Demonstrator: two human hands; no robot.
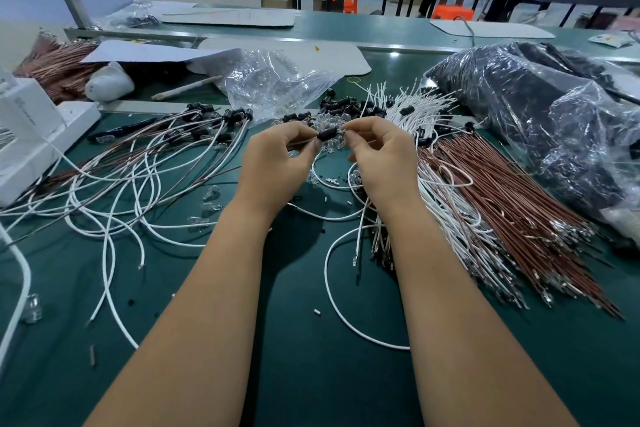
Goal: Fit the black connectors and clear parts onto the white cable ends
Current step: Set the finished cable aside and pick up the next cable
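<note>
A small black connector (327, 133) is held above the green table (298, 340) between both hands. My left hand (277, 163) pinches its left side, where a thin cable runs out. My right hand (381, 156) pinches a small clear part at the connector's right end. A white cable (332, 291) loops down over the table below my right wrist. Loose black connectors (343, 107) and clear parts (329, 121) lie in a heap just behind my hands. Finished cables with black connectors (207, 118) fan out to the left.
Bundles of white cables (415, 104) and brown cables (512, 204) lie to the right. A dark plastic bag (540, 121) fills the far right, a clear bag (270, 80) sits behind the heap. White boxes (31, 135) stand at the left edge.
</note>
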